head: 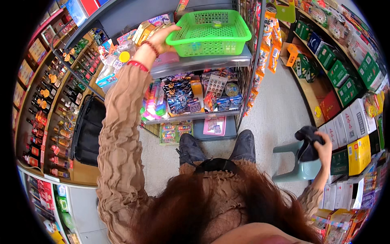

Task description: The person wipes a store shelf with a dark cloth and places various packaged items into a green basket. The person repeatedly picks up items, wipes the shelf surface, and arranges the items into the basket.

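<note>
A bright green plastic basket rests on the upper shelf in front of me, with a small round item inside. My left hand grips the basket's left rim; its fingertips are partly hidden. Small boxes and packaged goods stand just left of the basket. Out to the right, my right hand holds a bunched black cloth above a pale green plastic stool. On the shelf below the basket lie toy packets, a sheet of round stickers and small blue boxes.
Shelves of bottles line the left, beside a black plastic container. Orange packets hang at the rack's right end. Green boxes and white cartons fill the right shelves. Grey floor lies between the racks.
</note>
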